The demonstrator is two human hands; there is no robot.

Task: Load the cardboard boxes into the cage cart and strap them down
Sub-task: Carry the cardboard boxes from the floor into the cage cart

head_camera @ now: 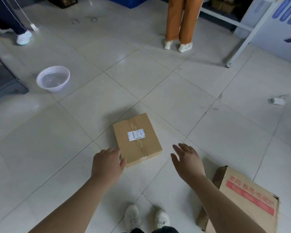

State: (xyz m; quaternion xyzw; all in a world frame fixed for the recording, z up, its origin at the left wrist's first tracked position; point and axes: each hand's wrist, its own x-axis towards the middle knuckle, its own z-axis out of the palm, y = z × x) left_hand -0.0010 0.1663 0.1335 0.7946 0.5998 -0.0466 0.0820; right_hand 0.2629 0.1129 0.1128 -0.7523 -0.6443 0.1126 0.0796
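On the floor (158, 84) just ahead of us, the cardboard box (137, 139) lies lengthwise away, our left hand (107, 163) at its near corner, right hand (187, 159) apart, both grips open, empty

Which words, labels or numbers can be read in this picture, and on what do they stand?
"家用·商用·电": red print on the large worn brown cardboard box, lower right; its last characters are blurred.
Too small to read: the white rectangular paper label on the small taped brown cardboard box.
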